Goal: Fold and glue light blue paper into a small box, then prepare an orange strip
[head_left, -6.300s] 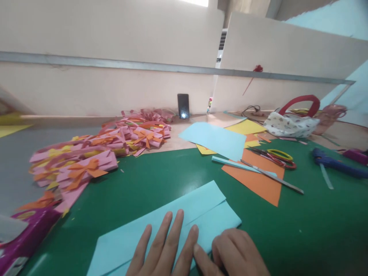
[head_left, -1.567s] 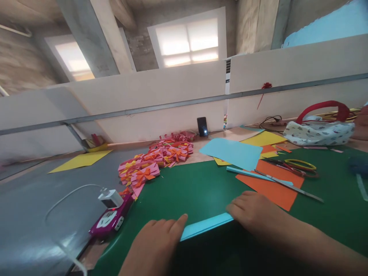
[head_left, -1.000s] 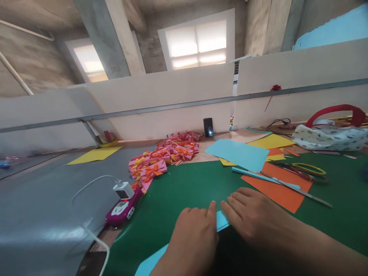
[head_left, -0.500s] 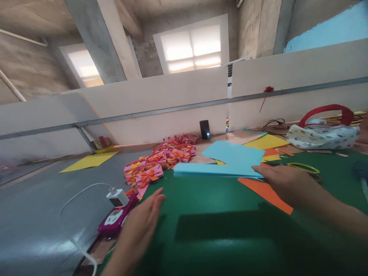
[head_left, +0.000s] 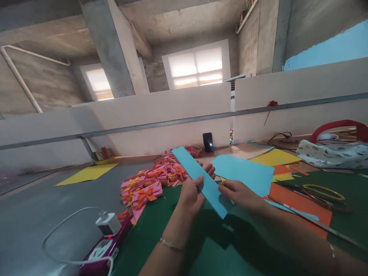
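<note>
A long folded strip of light blue paper (head_left: 198,178) is held up above the green mat (head_left: 218,249), slanting from upper left to lower right. My left hand (head_left: 193,194) grips the strip from its left side, fingers curled behind it. Closed on the lower end of the strip is my right hand (head_left: 239,193), pinching it from the right. Both forearms reach in from the bottom edge.
A pile of pink paper pieces with orange and yellow bows (head_left: 153,180) lies left of the hands. Blue (head_left: 247,174), yellow (head_left: 274,157) and orange (head_left: 299,197) sheets, a metal ruler (head_left: 319,224) and scissors (head_left: 322,191) lie right. A magenta power strip with charger (head_left: 106,237) sits at lower left. A phone (head_left: 207,142) leans on the partition.
The blue paper was pressed flat on the mat and folded narrower. My right hand lifted it off the mat, and now both hands hold the strip up, turned to a slant.
</note>
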{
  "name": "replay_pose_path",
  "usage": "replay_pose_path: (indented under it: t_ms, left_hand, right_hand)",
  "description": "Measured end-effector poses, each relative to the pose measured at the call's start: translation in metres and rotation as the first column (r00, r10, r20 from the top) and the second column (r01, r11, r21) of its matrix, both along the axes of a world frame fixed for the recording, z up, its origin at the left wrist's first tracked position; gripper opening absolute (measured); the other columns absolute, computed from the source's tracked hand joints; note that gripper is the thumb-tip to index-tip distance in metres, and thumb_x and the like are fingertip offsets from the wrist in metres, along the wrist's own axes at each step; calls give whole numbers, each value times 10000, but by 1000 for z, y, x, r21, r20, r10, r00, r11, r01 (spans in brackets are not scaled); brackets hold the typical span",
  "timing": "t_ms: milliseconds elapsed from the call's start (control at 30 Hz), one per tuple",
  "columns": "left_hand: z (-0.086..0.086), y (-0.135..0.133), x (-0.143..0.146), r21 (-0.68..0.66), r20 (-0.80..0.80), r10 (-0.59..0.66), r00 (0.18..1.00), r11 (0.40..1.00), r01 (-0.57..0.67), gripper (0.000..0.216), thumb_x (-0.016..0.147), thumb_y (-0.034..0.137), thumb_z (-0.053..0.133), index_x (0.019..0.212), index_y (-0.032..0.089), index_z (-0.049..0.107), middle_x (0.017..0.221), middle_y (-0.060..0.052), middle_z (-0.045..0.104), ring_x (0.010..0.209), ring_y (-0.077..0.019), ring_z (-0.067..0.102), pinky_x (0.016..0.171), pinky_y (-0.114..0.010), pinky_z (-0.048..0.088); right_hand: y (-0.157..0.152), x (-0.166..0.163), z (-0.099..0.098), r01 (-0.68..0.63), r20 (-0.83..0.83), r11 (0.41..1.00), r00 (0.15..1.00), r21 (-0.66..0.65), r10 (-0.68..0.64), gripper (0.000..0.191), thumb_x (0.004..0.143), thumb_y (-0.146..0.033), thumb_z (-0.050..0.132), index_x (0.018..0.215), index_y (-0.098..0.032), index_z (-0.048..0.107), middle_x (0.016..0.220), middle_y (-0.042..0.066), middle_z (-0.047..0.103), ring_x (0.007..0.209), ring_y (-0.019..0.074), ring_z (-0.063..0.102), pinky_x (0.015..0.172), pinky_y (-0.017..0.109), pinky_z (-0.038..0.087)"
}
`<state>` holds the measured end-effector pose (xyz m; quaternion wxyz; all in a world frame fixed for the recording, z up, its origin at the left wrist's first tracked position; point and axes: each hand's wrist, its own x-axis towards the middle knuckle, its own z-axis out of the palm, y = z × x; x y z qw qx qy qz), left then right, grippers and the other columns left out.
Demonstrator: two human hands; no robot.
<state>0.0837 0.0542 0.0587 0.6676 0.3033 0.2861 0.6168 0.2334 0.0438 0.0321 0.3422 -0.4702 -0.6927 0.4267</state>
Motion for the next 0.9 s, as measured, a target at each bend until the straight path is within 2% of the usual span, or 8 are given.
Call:
replay_pose_path:
  t_ms: [100,200,367,500,567,667,767,900]
  left_hand:
    - [-11,-1,6,-7,45,-60,997,998,61,494,816,-9,425,1285,143,397,1201,-152,609,1060,-228,608,989,-393,432]
    - [-17,-5,11,-2,103,-84,991,996,85,412,843,35,430,1245,125,437,1165,-170,625,1039,-249,619,963,-407,449]
    - [-20,-2,3,-108,203,-18,979,993,41,237,884,135,436,1077,77,561,1005,-189,675,886,-262,673,816,-403,521]
    - [-18,15,-29,-137,272,151,950,984,-117,257,932,158,346,1006,146,591,838,-54,676,650,-112,643,717,-288,532]
    - [-16,24,-48,-134,305,229,924,971,-197,218,924,216,409,1050,167,579,958,-45,645,738,-111,625,731,-288,522]
    - [-16,33,-73,-138,325,330,886,944,-301,319,868,321,525,1149,169,523,1155,-76,560,960,-194,581,802,-402,501]
    - [-19,34,-82,-145,313,399,862,917,-372,328,866,323,528,1155,168,519,1162,-79,556,970,-200,578,807,-413,498]
    - [-20,25,-70,-167,260,319,911,944,-283,332,868,336,521,1149,158,521,1146,-82,562,958,-201,582,794,-410,502]
  right_hand:
    - [1,2,-12,-218,-345,917,934,-335,96,359,881,-447,435,929,-122,580,791,97,690,724,212,669,695,359,507]
    - [-6,0,-16,-294,-500,853,865,-431,46,323,832,-429,545,909,-117,571,811,109,692,701,193,668,683,332,504]
    - [-16,-6,-13,-175,-188,934,975,-311,120,243,863,-370,475,774,-150,529,647,28,631,550,154,612,549,287,478]
    - [-23,-9,-18,-127,257,992,959,25,117,245,884,-342,403,699,-189,455,645,-9,514,540,119,489,481,237,354]
    - [-25,-7,-19,-197,431,968,895,157,112,264,895,-332,379,684,-190,447,679,4,506,592,125,457,515,246,324]
    - [-23,0,-14,-275,530,948,834,163,151,262,899,-313,372,682,-189,452,679,8,494,605,130,423,531,255,299]
    - [-16,8,-9,-271,397,960,890,63,226,243,858,-301,466,646,-183,457,649,-12,457,582,114,405,501,232,296]
    - [-7,12,-9,-207,-82,946,978,-250,193,268,813,-337,550,630,-187,425,519,-66,382,440,76,368,395,191,267]
